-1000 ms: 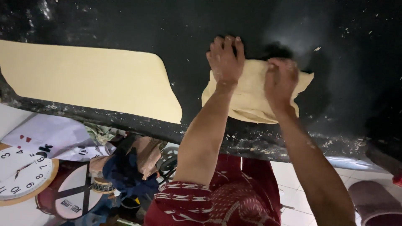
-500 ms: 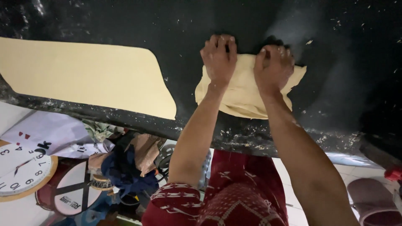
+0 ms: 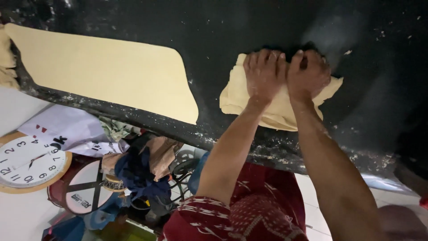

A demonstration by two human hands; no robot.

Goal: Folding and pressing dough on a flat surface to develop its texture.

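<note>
A folded lump of pale yellow dough (image 3: 272,111) lies on a black, flour-dusted worktop (image 3: 249,27). My left hand (image 3: 263,73) and my right hand (image 3: 307,73) sit side by side on the dough's far half, fingers curled down into it and almost touching each other. Both forearms reach up from the bottom of the view. To the left lies a long, flat rolled sheet of the same dough (image 3: 107,71), apart from my hands.
The worktop's near edge (image 3: 214,138) runs diagonally, crusted with flour. Below it on the floor are a round wall clock (image 3: 29,163), white paper, bundled cloth (image 3: 140,167) and a round drum-like object (image 3: 84,192). More dough shows at the far left edge (image 3: 5,58).
My hands have come closer together on the dough, and the lump is more bunched up. The view has shifted, so the dough sits further right.
</note>
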